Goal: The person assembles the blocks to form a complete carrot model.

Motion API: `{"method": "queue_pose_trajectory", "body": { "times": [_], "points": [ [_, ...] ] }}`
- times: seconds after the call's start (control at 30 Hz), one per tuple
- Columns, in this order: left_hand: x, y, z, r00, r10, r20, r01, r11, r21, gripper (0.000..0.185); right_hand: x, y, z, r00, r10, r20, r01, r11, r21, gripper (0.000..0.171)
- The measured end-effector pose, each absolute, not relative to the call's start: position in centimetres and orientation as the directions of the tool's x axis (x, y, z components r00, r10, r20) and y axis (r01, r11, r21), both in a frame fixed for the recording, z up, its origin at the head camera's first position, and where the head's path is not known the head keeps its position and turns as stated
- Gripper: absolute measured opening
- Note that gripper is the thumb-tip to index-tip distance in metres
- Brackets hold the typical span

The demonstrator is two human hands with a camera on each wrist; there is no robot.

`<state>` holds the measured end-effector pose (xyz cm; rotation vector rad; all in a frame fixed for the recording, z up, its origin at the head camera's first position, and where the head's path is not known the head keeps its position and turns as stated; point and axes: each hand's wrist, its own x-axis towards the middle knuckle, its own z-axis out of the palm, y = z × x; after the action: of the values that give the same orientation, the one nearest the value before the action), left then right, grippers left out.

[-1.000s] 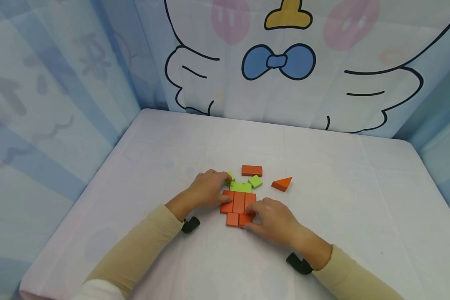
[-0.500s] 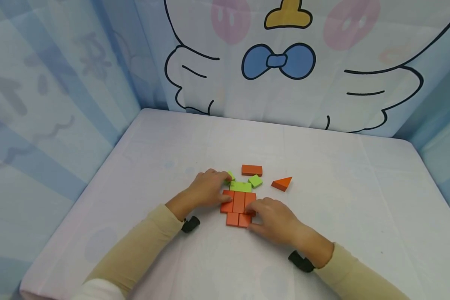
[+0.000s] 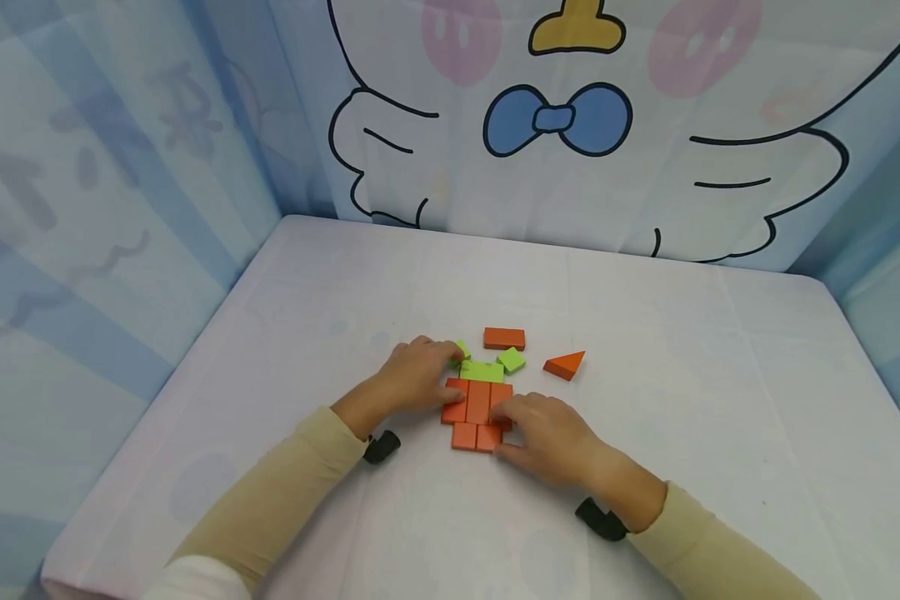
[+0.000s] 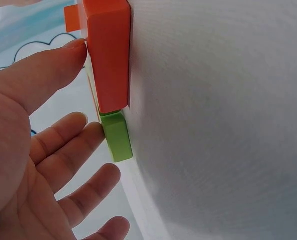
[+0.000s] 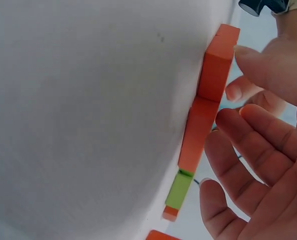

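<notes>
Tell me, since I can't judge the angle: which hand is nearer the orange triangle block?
Right. The right hand lies just below-left of the orange triangle block; the left hand is farther, beyond the block cluster.

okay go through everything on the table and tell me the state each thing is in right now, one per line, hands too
Left hand: fingers straight, pressing the left side of the block cluster.
Right hand: fingers relaxed, resting on the cluster's right side.
Orange blocks: lying flat, pushed together edge to edge.
Green block: flat, butted against the orange blocks' far edge.
Small green block: flat, turned at an angle.
Orange rectangle: flat, apart, untouched.
Orange triangle: apart, untouched.
</notes>
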<state>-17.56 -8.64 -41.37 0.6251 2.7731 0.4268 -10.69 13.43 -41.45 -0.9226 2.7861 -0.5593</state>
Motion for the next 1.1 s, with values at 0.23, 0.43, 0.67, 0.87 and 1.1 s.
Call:
{"method": "queue_pose_trajectory", "body": {
  "times": [0.23,0.43,0.67,0.87,1.1],
  "points": [
    [-17.7,-8.7,-41.3,-0.874,0.446,-0.191,0.371,0.868,0.329,0.055,-12.7,14.6,-40.1,-0.861,-0.508,-0.035,-0.442,0.780,-0.442,0.043],
    [-17.7,-8.9,-41.3,-0.873,0.448,-0.191,0.371,0.866,0.337,0.054,-16.2,15.9,-39.3,-0.891,-0.454,-0.005,-0.420,0.829,-0.370,0.043],
    [-17.7,-8.9,-41.4,-0.873,0.449,-0.189,0.372,0.865,0.336,0.052,-19.8,15.9,-38.8,-0.907,-0.418,-0.053,-0.380,0.865,-0.328,0.042],
    [-17.7,-8.7,-41.3,-0.876,0.441,-0.196,0.363,0.870,0.334,0.053,-21.5,15.5,-39.0,-0.910,-0.399,-0.109,-0.347,0.880,-0.324,0.041],
    [-17.7,-8.8,-41.3,-0.874,0.444,-0.197,0.363,0.866,0.343,0.053,-22.2,15.4,-39.7,-0.914,-0.374,-0.157,-0.308,0.892,-0.332,0.042]
  ]
}}
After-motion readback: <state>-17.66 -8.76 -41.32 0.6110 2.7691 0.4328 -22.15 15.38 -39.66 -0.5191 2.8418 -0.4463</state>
